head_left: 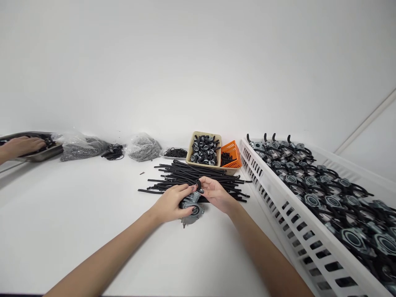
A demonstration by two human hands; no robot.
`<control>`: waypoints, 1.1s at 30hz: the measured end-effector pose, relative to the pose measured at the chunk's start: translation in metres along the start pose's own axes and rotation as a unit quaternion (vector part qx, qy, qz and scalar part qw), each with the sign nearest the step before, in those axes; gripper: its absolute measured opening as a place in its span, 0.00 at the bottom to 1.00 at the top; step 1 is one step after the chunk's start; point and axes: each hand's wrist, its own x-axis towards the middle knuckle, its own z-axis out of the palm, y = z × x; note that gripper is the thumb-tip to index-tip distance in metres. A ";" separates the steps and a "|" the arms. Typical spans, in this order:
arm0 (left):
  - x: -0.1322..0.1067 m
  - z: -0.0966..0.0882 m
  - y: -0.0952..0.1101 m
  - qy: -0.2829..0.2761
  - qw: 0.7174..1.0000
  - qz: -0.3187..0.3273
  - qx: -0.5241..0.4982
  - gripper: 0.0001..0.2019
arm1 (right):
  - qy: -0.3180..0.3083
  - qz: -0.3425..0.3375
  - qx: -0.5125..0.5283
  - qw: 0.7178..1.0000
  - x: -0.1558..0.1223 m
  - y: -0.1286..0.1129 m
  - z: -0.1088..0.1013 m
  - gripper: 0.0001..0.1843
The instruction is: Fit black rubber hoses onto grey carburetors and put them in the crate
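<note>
A grey metal carburetor (192, 211) is held just above the white table in the middle of the head view. My left hand (171, 202) is closed around its left side, thumb across the front. My right hand (215, 194) pinches a small black part (198, 185), which looks like a rubber-booted cap, at the carburetor's top. Fingers partly cover where the two meet, so I cannot tell how far the cap is seated. Black rubber hoses (176, 172) lie in a loose pile just behind both hands.
A white slatted crate (262, 181) of carburetors stands on the right. Behind the hoses are a cream bin (189, 159) of black caps and an orange basket (236, 154). Clear bags (144, 147) of small parts line the wall. Another person's hand (26, 145) reaches into a metal tray (46, 154).
</note>
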 end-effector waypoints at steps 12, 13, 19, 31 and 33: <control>0.001 -0.001 0.002 0.007 1.000 0.006 0.002 0.27 | 0.005 -0.004 -0.033 0.999 0.001 0.001 -0.001 0.17; 0.001 -0.001 0.003 0.008 1.000 0.006 0.000 0.27 | 0.007 -0.004 -0.037 0.999 0.001 0.001 -0.001 0.17; 0.002 -0.005 0.006 0.003 1.000 0.002 -0.019 0.24 | 0.025 -0.005 -0.068 0.997 0.002 0.000 0.002 0.18; 0.003 -0.006 0.008 -0.006 0.998 -0.009 -0.056 0.15 | 0.046 -0.004 -0.130 0.990 0.003 -0.001 0.012 0.15; 0.002 -0.005 0.007 -0.008 0.998 -0.013 -0.061 0.16 | 0.048 -0.005 -0.135 0.990 0.003 -0.002 0.014 0.15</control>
